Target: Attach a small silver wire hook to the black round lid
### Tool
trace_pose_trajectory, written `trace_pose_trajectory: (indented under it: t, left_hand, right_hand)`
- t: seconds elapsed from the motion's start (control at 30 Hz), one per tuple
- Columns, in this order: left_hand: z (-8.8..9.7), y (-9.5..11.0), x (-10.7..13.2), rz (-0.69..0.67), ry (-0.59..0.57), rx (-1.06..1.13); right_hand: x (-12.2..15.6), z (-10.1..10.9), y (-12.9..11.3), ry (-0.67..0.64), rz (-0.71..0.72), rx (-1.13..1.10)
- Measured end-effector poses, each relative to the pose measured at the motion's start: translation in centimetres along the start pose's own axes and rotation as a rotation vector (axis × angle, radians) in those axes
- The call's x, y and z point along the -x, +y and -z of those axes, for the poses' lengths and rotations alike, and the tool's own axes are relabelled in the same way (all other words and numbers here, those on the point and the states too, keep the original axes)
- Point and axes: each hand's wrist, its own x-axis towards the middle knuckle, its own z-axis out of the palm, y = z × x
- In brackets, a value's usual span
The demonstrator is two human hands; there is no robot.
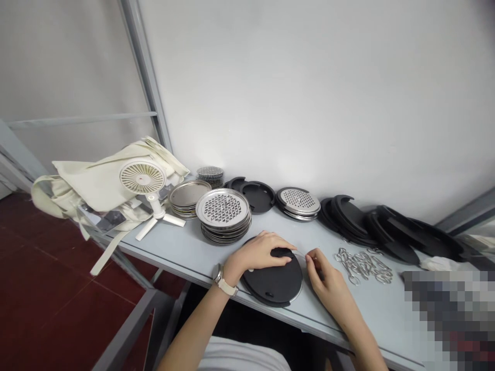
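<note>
A round black plastic disc (273,283) with a thin metal rim showing at its right lies near the table's front edge. My left hand (263,252), a watch on its wrist, holds it from the left, thumb on top and fingers over the far edge. Just to the right of the disc, my right hand (327,275) is closed in a pinch on a thin metal wire piece (299,253) that reaches towards the disc's far edge. Most of that wire is hidden by the fingers. A loose pile of wire clips (363,265) lies right of my right hand.
Behind the disc stand a stack of metal grater plates (223,208), plain metal discs (189,195) and a perforated plate (299,200) on black holders. More black round holders (348,219) line the wall. A small white fan (143,178) and cream bag (104,175) sit at left.
</note>
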Motion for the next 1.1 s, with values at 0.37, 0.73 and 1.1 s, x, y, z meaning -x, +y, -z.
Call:
trace_pose_trajectory:
  t: [0.37, 0.73, 1.1]
  left_hand:
    - [0.3, 0.6, 0.1, 0.010, -0.019, -0.031]
    - [0.3, 0.5, 0.1, 0.008, -0.012, 0.000]
    - [0.3, 0.4, 0.2, 0.037, -0.028, 0.018]
  right_hand:
    - [-0.2, 0.0, -0.9, -0.064, 0.065, 0.054]
    - [-0.1, 0.0, -0.7, -0.070, 0.063, 0.035]
    - [-0.1, -0.1, -0.3, -0.082, 0.048, 0.019]
